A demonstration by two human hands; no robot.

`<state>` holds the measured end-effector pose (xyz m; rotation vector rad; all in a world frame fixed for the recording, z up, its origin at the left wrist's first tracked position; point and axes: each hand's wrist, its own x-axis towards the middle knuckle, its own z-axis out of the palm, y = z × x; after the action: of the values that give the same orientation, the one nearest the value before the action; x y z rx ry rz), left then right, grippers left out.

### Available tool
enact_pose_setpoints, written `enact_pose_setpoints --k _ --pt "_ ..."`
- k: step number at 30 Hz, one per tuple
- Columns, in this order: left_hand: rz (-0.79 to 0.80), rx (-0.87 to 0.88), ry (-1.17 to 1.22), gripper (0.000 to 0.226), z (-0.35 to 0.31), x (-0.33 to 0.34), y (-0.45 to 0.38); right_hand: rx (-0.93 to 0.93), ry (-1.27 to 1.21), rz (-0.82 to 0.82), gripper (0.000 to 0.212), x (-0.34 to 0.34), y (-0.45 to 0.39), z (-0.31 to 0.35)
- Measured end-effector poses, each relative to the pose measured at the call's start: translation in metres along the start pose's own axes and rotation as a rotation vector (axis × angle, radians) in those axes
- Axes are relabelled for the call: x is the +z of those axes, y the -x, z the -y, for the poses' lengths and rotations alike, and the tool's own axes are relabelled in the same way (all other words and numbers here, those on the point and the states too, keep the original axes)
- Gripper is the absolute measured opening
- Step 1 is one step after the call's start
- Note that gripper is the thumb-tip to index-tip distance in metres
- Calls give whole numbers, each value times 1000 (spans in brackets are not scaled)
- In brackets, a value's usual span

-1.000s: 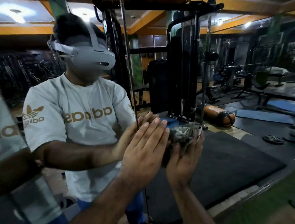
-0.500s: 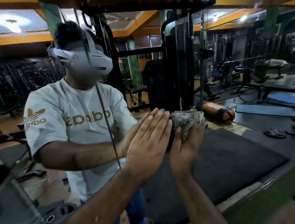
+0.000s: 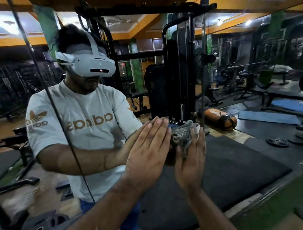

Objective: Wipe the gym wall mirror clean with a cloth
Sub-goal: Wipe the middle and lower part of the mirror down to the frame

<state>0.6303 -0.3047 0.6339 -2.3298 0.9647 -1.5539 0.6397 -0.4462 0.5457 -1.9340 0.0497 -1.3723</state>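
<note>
Both hands have slid a little lower on the glass since a moment ago. The left hand [image 3: 146, 153] lies flat, fingers straight, on the wall mirror [image 3: 249, 154]; the right hand [image 3: 191, 160] presses the crumpled grey cloth [image 3: 182, 137] against it, just beside.

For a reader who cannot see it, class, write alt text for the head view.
The right hand presses a crumpled grey cloth flat against a gym wall mirror, while the left hand rests open on the glass beside it. The mirror reflects the person in a white T-shirt and headset, with weight machines behind.
</note>
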Motion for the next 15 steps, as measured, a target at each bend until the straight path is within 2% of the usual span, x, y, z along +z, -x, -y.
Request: enact_pose_setpoints --k 5,12,15 --pt "25 -10 22 62 -16 4 -13 168 -39 -48 68 0 -5 -3" --pt "9 -32 51 54 -31 9 -28 131 -9 -22 65 -8 -8 -13" --pt "-13 -65 68 54 -36 15 -35 224 -122 -71 68 -11 -26 -4"
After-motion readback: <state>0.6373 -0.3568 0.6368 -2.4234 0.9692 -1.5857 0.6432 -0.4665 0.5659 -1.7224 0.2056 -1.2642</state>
